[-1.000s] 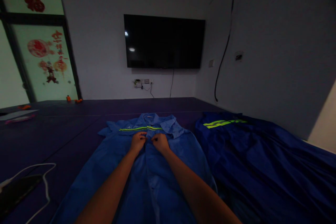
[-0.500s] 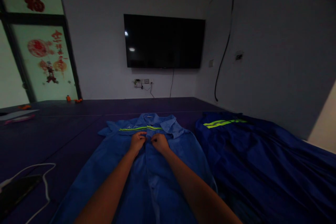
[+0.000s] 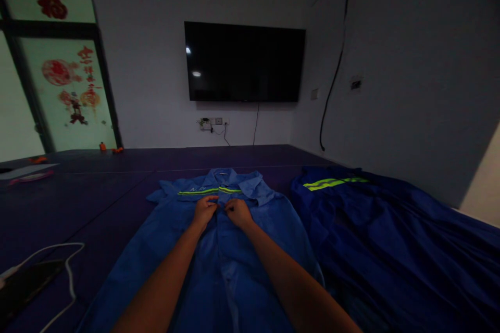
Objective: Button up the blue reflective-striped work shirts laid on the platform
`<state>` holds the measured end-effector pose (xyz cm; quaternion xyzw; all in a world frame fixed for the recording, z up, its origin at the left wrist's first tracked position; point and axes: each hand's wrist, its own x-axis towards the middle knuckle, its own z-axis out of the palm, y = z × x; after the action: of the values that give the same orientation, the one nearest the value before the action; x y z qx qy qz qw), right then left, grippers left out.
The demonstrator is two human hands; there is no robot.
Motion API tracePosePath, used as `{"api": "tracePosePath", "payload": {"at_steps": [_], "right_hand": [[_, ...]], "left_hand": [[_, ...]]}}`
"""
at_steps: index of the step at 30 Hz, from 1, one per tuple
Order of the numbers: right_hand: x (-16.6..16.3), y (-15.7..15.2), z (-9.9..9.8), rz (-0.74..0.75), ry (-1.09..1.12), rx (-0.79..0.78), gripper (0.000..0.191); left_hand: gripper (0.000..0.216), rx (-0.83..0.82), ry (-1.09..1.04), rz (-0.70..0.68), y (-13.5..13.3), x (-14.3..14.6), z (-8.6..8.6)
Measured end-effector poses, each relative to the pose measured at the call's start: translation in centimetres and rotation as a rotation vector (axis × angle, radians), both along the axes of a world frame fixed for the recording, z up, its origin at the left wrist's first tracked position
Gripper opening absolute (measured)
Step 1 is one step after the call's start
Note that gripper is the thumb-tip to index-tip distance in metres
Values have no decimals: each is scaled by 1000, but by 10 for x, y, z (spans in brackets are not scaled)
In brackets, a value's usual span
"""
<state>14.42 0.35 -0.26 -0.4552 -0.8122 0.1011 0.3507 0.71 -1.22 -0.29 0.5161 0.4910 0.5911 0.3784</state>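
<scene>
A blue work shirt (image 3: 230,276) with yellow-green stripes across the chest lies front up, its collar pointing away from me. My left hand (image 3: 205,210) is closed on the front placket, just below the stripe, with thumb and index finger pinching the cloth. Opposite it, close to the same spot, my right hand (image 3: 237,212) pinches the other side of the placket. The fingertips are a short gap apart. Any button between them is too small and dark to make out.
To the right lies a darker blue garment (image 3: 375,229) with a yellow-green stripe. A phone (image 3: 31,286) with a white cable (image 3: 69,270) is at the lower left. Small orange objects (image 3: 117,150) sit near the door. A television (image 3: 245,62) hangs on the far wall.
Almost nothing differs. Both hands keep their pinch at the same place on the shirt front; the view has shifted very slightly.
</scene>
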Motion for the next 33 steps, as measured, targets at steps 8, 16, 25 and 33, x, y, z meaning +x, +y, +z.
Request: {"api": "tracePosePath", "payload": {"at_steps": [8,16,25,33], "right_hand": [[-1,-1,0,3,2,-7,27],[-2,0,-3,-83,17,-27,25],[-2,-1,-2,-125,14,-37,25],[-2,-6,3,-150,11,-31,26]], "left_hand": [[37,3,10,1,1,0,-1],[31,17,54,25,2,2,-2],[29,44,98,44,2,3,-1],[30,54,115,37,4,2,-2]]}}
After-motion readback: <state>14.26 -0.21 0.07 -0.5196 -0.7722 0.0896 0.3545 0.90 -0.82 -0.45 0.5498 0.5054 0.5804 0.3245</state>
